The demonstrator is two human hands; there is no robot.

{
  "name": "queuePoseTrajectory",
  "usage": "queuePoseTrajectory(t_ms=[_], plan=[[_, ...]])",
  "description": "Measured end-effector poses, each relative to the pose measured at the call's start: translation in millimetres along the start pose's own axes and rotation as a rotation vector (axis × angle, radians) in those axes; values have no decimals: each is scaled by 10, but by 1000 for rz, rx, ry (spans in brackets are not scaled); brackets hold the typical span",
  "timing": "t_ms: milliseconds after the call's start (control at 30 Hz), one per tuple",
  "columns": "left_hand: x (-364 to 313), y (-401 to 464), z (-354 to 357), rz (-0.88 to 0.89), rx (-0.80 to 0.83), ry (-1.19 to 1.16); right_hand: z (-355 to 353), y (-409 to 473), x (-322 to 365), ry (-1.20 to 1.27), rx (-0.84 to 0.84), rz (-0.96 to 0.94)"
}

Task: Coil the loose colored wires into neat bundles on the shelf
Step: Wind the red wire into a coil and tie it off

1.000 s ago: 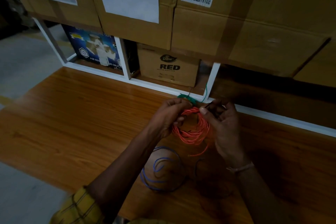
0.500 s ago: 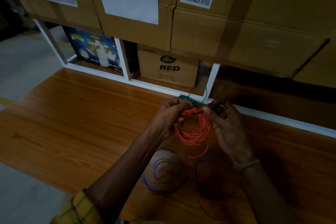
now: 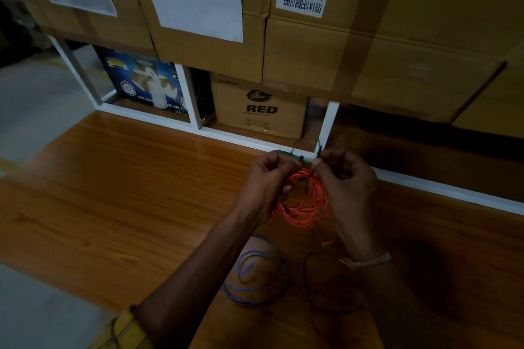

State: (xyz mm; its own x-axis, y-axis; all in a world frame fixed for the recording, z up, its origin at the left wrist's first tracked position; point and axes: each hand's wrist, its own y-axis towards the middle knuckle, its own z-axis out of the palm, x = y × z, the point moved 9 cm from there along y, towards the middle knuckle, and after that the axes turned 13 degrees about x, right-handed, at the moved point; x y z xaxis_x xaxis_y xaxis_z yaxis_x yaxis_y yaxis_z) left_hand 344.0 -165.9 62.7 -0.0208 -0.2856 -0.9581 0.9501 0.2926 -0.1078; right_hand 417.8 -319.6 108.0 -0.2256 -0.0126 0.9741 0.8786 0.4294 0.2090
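Note:
An orange wire coil (image 3: 304, 204) hangs between my two hands above the wooden shelf (image 3: 127, 193). My left hand (image 3: 268, 178) grips the coil's upper left side. My right hand (image 3: 346, 181) pinches a thin dark tie (image 3: 307, 176) at the coil's top. A green wire (image 3: 293, 155) lies just behind my hands by the white frame. A blue wire (image 3: 252, 272) lies in loose loops on the wood under my left forearm. Beside it, under my right wrist, lies a dark wire loop (image 3: 309, 278), faint in the dim light.
Large cardboard boxes (image 3: 368, 51) are stacked close above the shelf's back. Behind the white frame (image 3: 326, 127) stand a small box marked RED (image 3: 259, 108) and a blue printed carton (image 3: 141, 79). The shelf's left edge drops to a grey floor (image 3: 34, 110).
My right hand has moved up and closed tighter on the dark tie at the top of the orange coil. The coil stays in my left hand's grip.

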Motion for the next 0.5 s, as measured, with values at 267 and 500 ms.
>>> queuePoseTrajectory(t_ms=[267,500], plan=[[-53,-17,-10,26,-6,-30,-7,-83,207,-177,14,-117],[-47,-35,-20,44,-42,-62,10,-85,282,-253,79,-178]])
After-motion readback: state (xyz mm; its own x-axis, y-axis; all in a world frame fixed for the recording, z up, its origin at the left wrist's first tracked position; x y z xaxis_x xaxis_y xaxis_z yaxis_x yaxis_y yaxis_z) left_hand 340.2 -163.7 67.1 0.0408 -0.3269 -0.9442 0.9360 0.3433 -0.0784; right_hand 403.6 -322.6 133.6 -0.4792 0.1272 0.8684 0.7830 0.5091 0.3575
